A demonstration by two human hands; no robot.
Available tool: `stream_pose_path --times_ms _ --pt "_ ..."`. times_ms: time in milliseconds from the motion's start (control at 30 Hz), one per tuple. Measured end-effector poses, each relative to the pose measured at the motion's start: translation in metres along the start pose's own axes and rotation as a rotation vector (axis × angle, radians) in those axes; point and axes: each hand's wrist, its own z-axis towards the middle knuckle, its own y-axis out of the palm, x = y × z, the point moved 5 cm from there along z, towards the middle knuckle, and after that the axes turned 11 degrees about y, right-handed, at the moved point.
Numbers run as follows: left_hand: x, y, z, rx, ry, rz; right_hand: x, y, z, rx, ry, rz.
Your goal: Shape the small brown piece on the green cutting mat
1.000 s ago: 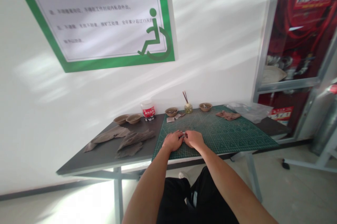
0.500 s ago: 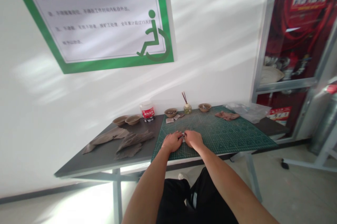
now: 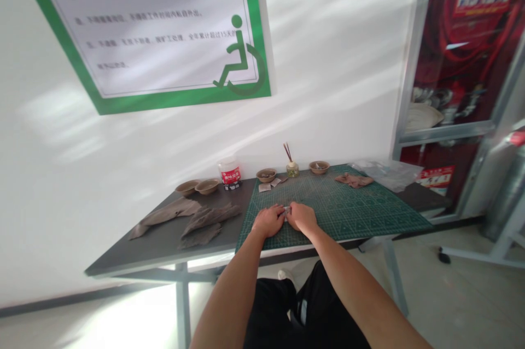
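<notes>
On the green cutting mat (image 3: 340, 207), my two hands meet near the front edge. My left hand (image 3: 268, 221) lies low with its fingers closed on a small pale piece (image 3: 286, 211). From the other side, my right hand (image 3: 302, 219) pinches the same piece, its fingers bent. Most of the piece is covered by the fingertips, so its kind cannot be made out. Farther back on the mat lie small pale squares (image 3: 264, 187), next to a brown bowl (image 3: 266, 175) with small things in it.
Brown cloths (image 3: 211, 220) lie on the dark table (image 3: 135, 253) at left. Two bowls (image 3: 207, 187) and a red-labelled jar (image 3: 230, 174) stand behind them. Along the back are a reed diffuser (image 3: 292, 168) and another bowl (image 3: 319, 167). A crumpled cloth (image 3: 353, 180) and plastic bag (image 3: 388, 174) are at right.
My right fingers have shifted slightly at the small pale piece, and a little more of it shows between the hands. My left hand stays in place.
</notes>
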Motion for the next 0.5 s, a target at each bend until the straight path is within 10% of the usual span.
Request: stream_pose_path --times_ms 500 --pt "0.0012 -0.0008 -0.0007 -0.014 -0.004 0.004 -0.0028 -0.003 -0.0011 -0.045 -0.054 0.01"
